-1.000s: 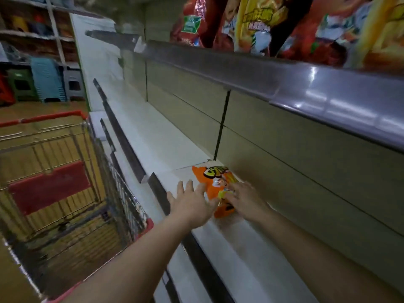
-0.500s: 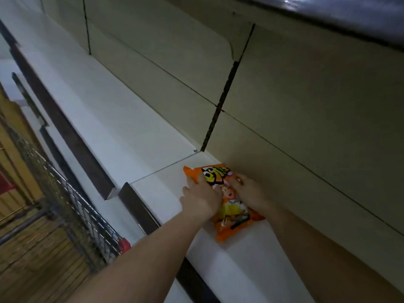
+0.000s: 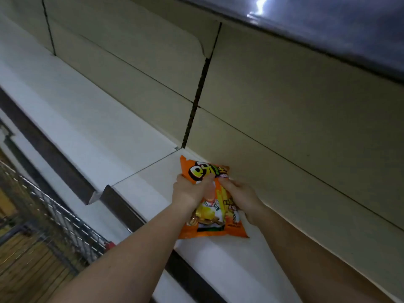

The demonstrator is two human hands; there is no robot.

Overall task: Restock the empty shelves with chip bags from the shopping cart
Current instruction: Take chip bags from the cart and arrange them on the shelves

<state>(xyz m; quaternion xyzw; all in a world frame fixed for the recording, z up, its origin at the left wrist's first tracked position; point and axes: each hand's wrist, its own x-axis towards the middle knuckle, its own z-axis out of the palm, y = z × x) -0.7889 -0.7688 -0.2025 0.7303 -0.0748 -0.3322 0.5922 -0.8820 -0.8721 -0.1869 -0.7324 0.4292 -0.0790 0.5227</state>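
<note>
Orange chip bag (image 3: 209,206) gripped by left hand (image 3: 189,191) and right hand (image 3: 239,194), held upright on white shelf (image 3: 142,178), wire cart (image 3: 54,217) seen alongside, contents not visible

chip bag (image 3: 213,206) on shelf (image 3: 94,119), against back panel (image 3: 284,119) | left hand (image 3: 189,191) left of bag, right hand (image 3: 241,193) right | cart (image 3: 65,221) left of shelf, below

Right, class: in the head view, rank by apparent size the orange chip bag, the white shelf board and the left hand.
1. White shelf board
2. Orange chip bag
3. Left hand, though the bag partly hides behind both hands.
</note>
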